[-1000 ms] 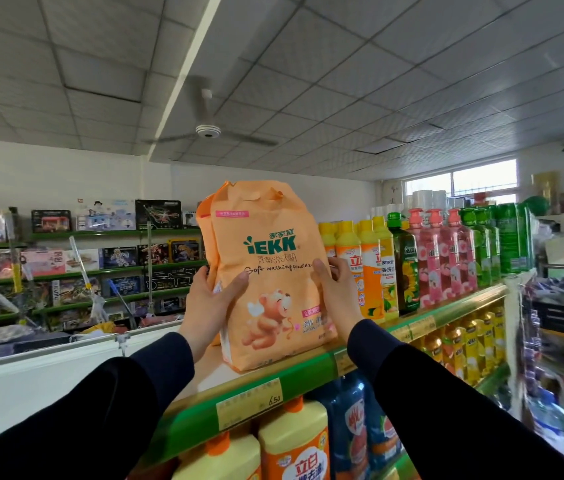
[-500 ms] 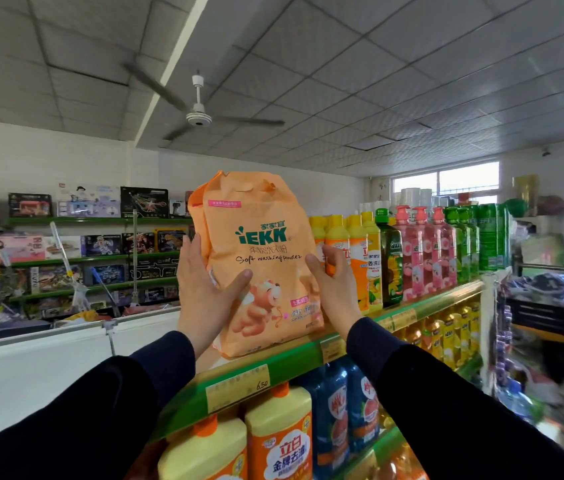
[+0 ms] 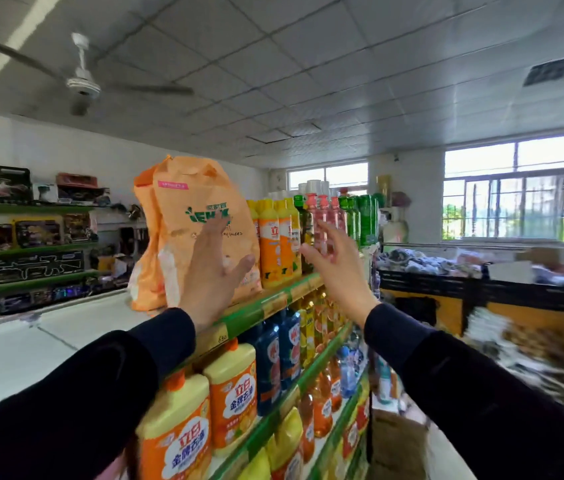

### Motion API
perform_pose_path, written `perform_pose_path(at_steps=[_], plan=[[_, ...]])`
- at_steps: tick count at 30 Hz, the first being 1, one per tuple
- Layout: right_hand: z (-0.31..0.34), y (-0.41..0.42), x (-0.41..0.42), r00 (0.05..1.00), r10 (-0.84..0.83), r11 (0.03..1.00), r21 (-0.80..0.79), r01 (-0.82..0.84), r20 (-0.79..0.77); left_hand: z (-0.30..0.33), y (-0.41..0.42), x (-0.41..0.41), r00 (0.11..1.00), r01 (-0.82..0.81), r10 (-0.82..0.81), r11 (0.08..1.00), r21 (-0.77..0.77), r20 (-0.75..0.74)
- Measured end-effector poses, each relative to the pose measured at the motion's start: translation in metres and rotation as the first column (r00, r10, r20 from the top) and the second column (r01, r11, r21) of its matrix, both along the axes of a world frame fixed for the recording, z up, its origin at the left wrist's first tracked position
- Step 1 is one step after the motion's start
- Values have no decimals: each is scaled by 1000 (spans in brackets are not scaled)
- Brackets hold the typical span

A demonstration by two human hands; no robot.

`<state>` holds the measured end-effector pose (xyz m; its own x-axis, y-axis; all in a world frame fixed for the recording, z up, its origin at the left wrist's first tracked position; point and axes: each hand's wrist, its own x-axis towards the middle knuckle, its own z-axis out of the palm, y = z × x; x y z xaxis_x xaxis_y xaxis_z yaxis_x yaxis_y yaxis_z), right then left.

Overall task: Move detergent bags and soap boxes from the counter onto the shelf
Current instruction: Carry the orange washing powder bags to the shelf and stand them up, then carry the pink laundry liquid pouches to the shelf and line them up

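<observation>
An orange detergent bag [image 3: 187, 209] with green lettering stands upright on the top shelf [image 3: 266, 306], leaning slightly left. A second orange bag [image 3: 145, 265] stands just behind it. My left hand [image 3: 213, 268] is spread flat in front of the bag's lower face; whether it touches the bag I cannot tell. My right hand [image 3: 334, 261] hovers apart from the bag, fingers straight, in front of the bottles. Neither hand holds anything.
Yellow, orange, pink and green bottles [image 3: 280, 237] line the top shelf right of the bags. Lower shelves hold detergent jugs [image 3: 232, 393] and blue bottles. A white freezer top [image 3: 31, 351] lies at left. A dark bin of goods [image 3: 481, 271] stands at right.
Both hands have let go of the orange bag, which now stands on the shelf by itself. My right hand has drawn away to the right, and the view has swung rightward.
</observation>
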<state>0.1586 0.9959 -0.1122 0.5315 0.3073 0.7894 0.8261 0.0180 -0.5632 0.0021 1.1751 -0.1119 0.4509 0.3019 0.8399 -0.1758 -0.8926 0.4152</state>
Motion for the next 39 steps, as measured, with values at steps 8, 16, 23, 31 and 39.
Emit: perform_pose_path(at_steps=[8,16,23,31,39], plan=[[-32,-133,-78,962,-271,962,-40,270,-30,-26,-97,-10,921,342,-356,933,-110,-159],[-40,-299,-163,806,-592,795,-156,586,8,-36,-248,1,705,649,-673,740,-178,-224],[-40,-433,-245,612,-788,590,-211,780,59,-33,-403,0,464,842,-839,517,-153,-283],[-36,-586,-323,334,-937,289,-303,908,107,-28,-585,-22,158,960,-928,225,-169,-337],[-25,-705,-381,214,-971,163,-364,917,104,-18,-742,-48,-47,983,-921,26,-182,-388]])
